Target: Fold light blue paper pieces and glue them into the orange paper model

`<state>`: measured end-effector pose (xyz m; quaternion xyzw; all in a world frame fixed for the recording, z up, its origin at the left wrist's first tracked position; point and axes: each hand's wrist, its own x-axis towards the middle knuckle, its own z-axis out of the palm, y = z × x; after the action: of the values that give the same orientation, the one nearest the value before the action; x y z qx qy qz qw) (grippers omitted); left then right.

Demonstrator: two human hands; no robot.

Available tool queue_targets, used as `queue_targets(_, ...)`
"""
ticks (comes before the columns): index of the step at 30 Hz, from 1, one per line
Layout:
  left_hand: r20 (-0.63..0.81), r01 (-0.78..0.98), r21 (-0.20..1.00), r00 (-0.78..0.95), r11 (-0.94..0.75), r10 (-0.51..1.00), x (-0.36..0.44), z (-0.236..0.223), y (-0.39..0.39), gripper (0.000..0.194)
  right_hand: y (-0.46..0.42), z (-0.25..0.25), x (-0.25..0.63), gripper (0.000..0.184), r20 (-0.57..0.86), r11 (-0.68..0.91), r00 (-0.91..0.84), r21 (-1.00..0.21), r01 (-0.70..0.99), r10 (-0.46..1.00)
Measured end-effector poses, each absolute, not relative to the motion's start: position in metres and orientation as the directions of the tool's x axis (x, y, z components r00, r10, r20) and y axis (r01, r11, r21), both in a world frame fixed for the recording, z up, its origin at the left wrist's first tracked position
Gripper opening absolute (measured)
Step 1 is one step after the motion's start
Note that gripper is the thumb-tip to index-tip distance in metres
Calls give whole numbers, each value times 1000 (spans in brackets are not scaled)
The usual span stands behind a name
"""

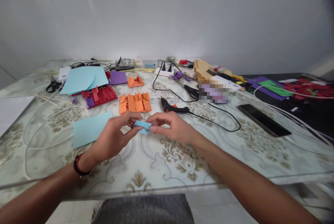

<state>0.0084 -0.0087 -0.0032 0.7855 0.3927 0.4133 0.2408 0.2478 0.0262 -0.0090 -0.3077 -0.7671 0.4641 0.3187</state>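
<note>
Between my two hands is a small folded piece of light blue paper (pixel 143 125), held just above the tablecloth. My left hand (pixel 114 134) pinches its left end between thumb and fingers. At the right end, my right hand (pixel 172 126) grips it with thumb and fingertips. A flat sheet of light blue paper (pixel 87 130) lies beside and partly behind my left hand. Directly beyond my hands stand folded orange paper pieces (pixel 135 103) in a row. A black glue gun (pixel 174 107) rests behind my right hand, its cord trailing right.
Folded red paper pieces (pixel 100 95) and a stack of light blue sheets (pixel 79 79) lie back left, near black scissors (pixel 53 85). A power strip (pixel 165 71) sits at the back. Rightward are a phone (pixel 263 119) and a white cable (pixel 294 112).
</note>
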Motion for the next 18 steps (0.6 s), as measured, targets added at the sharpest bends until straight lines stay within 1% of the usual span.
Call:
queue_targets(3, 393, 317, 806, 346, -500, 852, 9, -5, -8, 33, 25, -8, 247, 28, 185, 350, -614, -923, 160, 768)
queue_targets(4, 379, 283, 832, 337, -477, 862, 9, -6, -8, 34, 24, -7, 246, 27, 178, 341, -618, -927, 156, 765)
queue_targets(6, 370, 230, 863, 319, -450, 873, 9, -6, -8, 27, 22, -5, 244, 26, 167, 329, -627, -932, 152, 761)
queue_targets(8, 368, 221, 867, 317, -446, 874, 9, -4, -9, 17, 20, -3, 242, 25, 162, 323, -626, -934, 152, 763)
queue_targets(10, 357, 255, 857, 335, -448, 872, 10, 0, -10, 9, 19, -3, 241, 25, 163, 321, -618, -934, 154, 769)
queue_targets(12, 328, 286, 853, 355, -436, 875, 11, 3, -10, 9, 19, -4, 241, 25, 167, 325, -609, -933, 157, 776)
queue_targets(15, 301, 286, 867, 354, -409, 886, 12, 5, -10, 13, 18, -5, 241, 25, 167, 320, -601, -934, 157, 781)
queue_targets(18, 299, 320, 855, 337, -407, 893, 12, 4, -9, 11, 18, -4, 242, 26, 132, 282, -614, -947, 154, 778)
